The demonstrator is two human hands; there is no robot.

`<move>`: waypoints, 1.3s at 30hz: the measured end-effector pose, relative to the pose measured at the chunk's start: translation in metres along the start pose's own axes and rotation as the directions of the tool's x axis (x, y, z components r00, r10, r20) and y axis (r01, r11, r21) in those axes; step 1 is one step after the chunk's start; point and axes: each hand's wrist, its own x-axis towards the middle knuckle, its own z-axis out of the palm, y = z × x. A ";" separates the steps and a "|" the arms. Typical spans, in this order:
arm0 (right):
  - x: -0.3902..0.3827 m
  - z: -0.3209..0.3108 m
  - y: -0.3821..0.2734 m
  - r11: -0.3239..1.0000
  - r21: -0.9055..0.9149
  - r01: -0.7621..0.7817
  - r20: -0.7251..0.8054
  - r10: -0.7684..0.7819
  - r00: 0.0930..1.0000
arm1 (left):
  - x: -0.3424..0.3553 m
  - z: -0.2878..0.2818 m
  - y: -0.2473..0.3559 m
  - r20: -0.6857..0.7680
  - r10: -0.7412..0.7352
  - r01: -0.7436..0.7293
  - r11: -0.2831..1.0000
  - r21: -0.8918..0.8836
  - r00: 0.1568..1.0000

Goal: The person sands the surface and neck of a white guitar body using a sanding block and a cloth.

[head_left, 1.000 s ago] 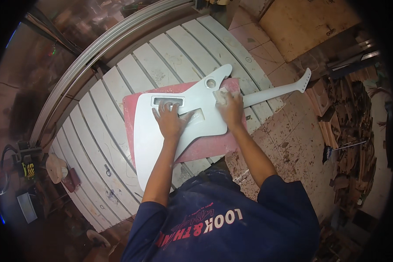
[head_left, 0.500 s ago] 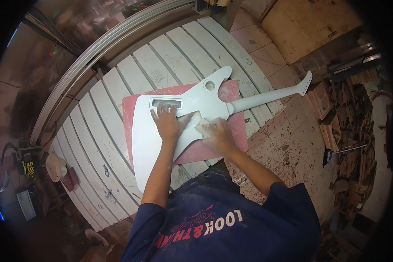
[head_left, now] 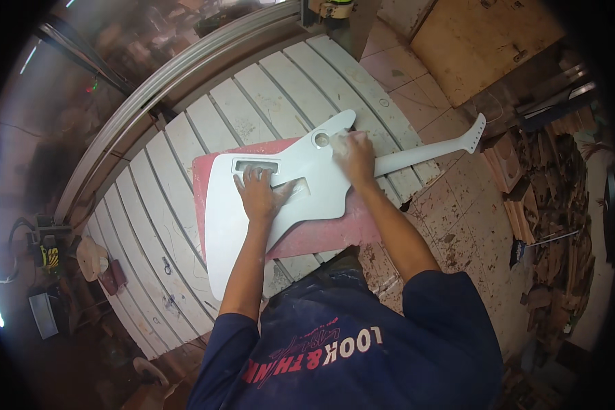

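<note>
A white electric guitar (head_left: 234, 225), body and neck in one piece, lies across a pink pad (head_left: 321, 240) with its neck pointing right. My left hand (head_left: 258, 198) rests on the body with fingers spread, fingertips at the edge of the rectangular cavity (head_left: 256, 165). Its thumb reaches over the shallower recess in the middle. Toward the far horn, beside the round hole (head_left: 320, 139), my right hand (head_left: 355, 162) is closed around a small pale sanding block (head_left: 337, 141) pressed to the surface. Fingers and motion blur hide much of the block.
A slatted white table (head_left: 158, 232) carries the pad. A metal rail (head_left: 123, 123) curves along its far left edge. Wood scraps (head_left: 547, 273) are heaped at the right, near a wooden panel (head_left: 485, 44). A cap (head_left: 91, 258) sits at the table's left edge.
My right hand has moved with the block from the middle recess, away from me and slightly right, to near the round hole. My left hand stays in nearly the same place.
</note>
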 end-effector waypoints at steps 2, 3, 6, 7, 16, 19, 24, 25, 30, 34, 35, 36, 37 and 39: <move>0.006 -0.011 0.018 0.997 0.069 -0.019 -0.002 0.020 1.000 | 0.004 -0.003 0.000 0.024 -0.012 0.012 1.000 0.007 1.000; 0.007 -0.017 0.031 0.990 0.132 -0.043 0.012 0.042 0.999 | 0.003 -0.004 -0.002 -0.009 -0.013 0.013 0.999 -0.045 1.000; -0.040 -0.047 0.046 0.924 0.376 -0.068 0.030 0.061 0.998 | -0.017 0.010 -0.014 -0.079 -0.128 0.129 0.992 0.000 0.989; -0.057 -0.058 0.060 0.934 0.352 -0.059 0.005 0.061 0.998 | -0.023 0.014 -0.012 -0.115 -0.195 0.206 0.974 0.094 0.974; -0.125 -0.107 0.187 0.916 0.204 -0.345 0.012 0.350 0.937 | -0.043 0.057 0.127 -0.034 -0.085 0.086 0.996 0.017 0.996; -0.113 -0.102 0.206 0.985 0.092 -0.148 0.071 0.141 0.987 | -0.037 0.071 0.188 0.134 0.232 -0.221 0.971 -0.091 0.964; -0.094 -0.086 0.230 0.999 0.037 -0.025 0.258 0.015 0.966 | -0.042 0.081 0.199 0.032 0.322 -0.312 0.933 -0.178 0.946; -0.096 -0.081 0.235 0.998 0.051 -0.021 0.250 0.008 0.968 | -0.044 0.079 0.195 0.049 0.272 -0.265 0.957 -0.121 0.961; -0.103 -0.074 0.231 0.992 0.100 -0.074 0.176 0.055 0.983 | -0.089 0.059 0.076 -0.059 -0.203 0.201 0.979 -0.040 0.977; -0.107 -0.067 0.239 0.993 0.105 -0.046 0.139 0.031 0.990 | -0.154 0.017 -0.039 -0.207 -0.652 0.683 0.709 0.175 0.729; -0.108 -0.065 0.238 0.993 0.119 -0.021 0.119 0.006 0.993 | -0.175 0.006 -0.067 -0.241 -0.748 0.786 0.598 0.157 0.618; -0.108 -0.065 0.240 0.992 0.126 0.001 0.097 -0.013 0.995 | -0.192 -0.004 -0.083 -0.268 -0.802 0.845 0.514 0.149 0.534; -0.107 -0.066 0.241 0.992 0.123 0.008 0.101 -0.020 0.995 | -0.198 -0.011 -0.085 -0.291 -0.845 0.894 0.427 0.134 0.448; -0.107 -0.067 0.242 0.994 0.111 0.002 0.129 -0.016 0.992 | -0.198 -0.005 -0.077 -0.306 -0.875 0.927 0.351 0.130 0.375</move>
